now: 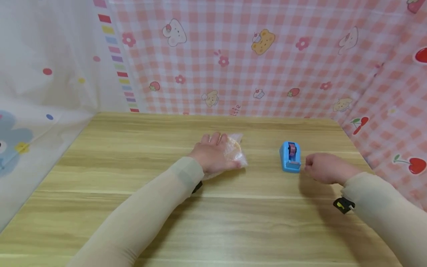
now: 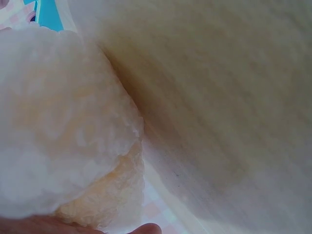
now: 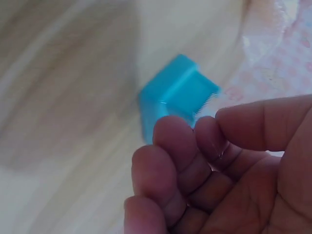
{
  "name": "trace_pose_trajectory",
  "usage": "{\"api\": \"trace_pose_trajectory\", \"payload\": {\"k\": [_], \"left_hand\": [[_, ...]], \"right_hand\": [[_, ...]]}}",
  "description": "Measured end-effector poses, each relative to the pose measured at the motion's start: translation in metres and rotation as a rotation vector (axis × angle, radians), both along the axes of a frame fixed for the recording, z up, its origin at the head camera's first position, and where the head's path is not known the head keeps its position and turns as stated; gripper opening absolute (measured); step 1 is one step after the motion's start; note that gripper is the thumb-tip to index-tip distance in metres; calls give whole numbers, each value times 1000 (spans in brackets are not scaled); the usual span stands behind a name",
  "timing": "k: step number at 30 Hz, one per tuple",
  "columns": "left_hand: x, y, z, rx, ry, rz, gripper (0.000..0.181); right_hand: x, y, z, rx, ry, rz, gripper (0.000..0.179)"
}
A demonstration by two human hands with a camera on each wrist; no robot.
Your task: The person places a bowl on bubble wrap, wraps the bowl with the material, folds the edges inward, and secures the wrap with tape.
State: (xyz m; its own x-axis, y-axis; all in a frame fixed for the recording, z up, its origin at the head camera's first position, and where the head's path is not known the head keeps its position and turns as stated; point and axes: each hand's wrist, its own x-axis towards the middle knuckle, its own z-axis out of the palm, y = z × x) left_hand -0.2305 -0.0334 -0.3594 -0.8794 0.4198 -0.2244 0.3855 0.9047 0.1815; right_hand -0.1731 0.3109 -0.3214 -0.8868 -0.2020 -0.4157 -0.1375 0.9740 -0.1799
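In the head view, my left hand rests with spread fingers on a bubble-wrapped bundle. Something pale orange shows through the clear wrap, but its kind is hidden. Close up in the left wrist view, the bundle looks bulky and rounded. A light blue tape dispenser with a small reddish roll stands to the right of the bundle. Just right of the dispenser, my right hand has curled fingers. Its thumb and index fingertip pinch what looks like a small piece of clear tape, seen only as a glint.
A wood-grain table lies under everything. At its back hangs a pink checked cloth, with a white dotted cloth on the left and more checked cloth on the right. Both sleeved forearms reach in from the front.
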Motion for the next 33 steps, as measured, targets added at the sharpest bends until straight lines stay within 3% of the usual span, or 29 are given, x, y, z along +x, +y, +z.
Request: {"api": "trace_pose_trajectory", "payload": {"k": [5,16,33], "left_hand": [[0,1,-1,7,2,2,126],[1,0,0,19,5,7,126],[0,-1,0,24,13,6,125]], "right_hand": [[-2,-7,11,-4,32,49,25],[-8,-36,22,-140,96,143,26],[-20,-78,36,-115,92,177,23]]}}
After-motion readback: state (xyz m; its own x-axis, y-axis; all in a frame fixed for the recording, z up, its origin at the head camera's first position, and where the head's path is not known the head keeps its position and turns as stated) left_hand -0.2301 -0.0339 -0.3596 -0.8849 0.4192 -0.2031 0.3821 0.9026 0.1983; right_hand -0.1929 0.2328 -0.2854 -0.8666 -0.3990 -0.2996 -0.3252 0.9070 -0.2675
